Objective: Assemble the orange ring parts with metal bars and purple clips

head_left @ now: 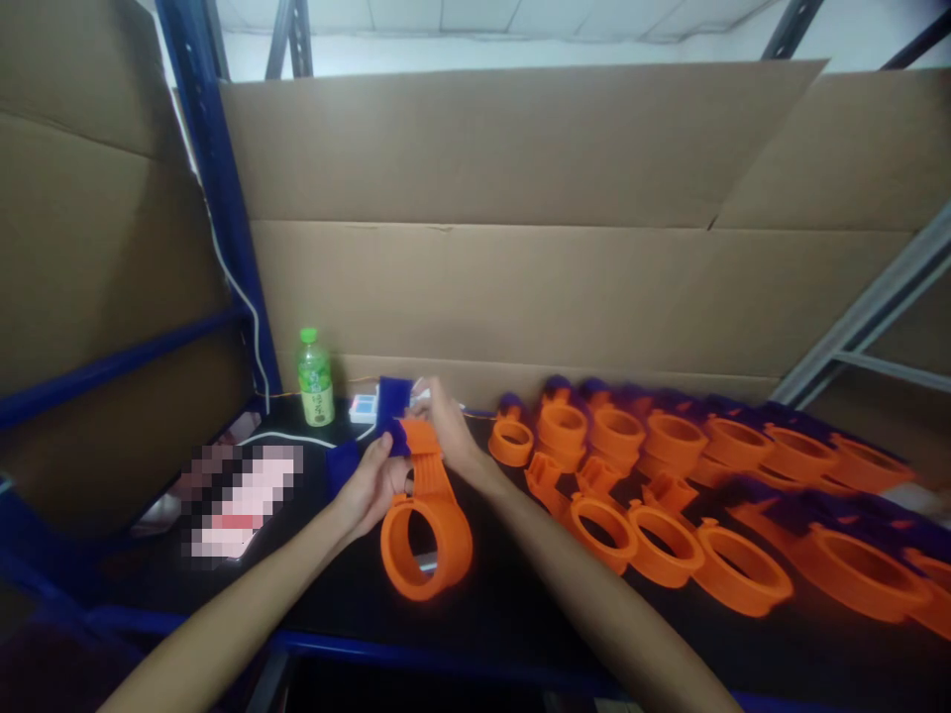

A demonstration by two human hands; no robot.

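An orange tape dispenser [462, 545] with a round ring at its lower end hangs over the black tabletop, ring toward me. My left hand [373, 482] is closed around its upper part from the left, with the thumb up against a dark blue piece [395, 398]. At the upper end my right hand [446, 426] is closed, its fingers bent in beside the blue piece and the orange head. What exactly lies under those right fingertips is partly hidden.
Rows of similar orange dispensers [673, 441] with blue parts fill the right side. A green-capped bottle [316, 381], a small white box [364, 408] and a white cable [293, 437] stand at the back left. A pixelated lit rectangle [242, 505] lies left. Cardboard [482, 287] walls the back.
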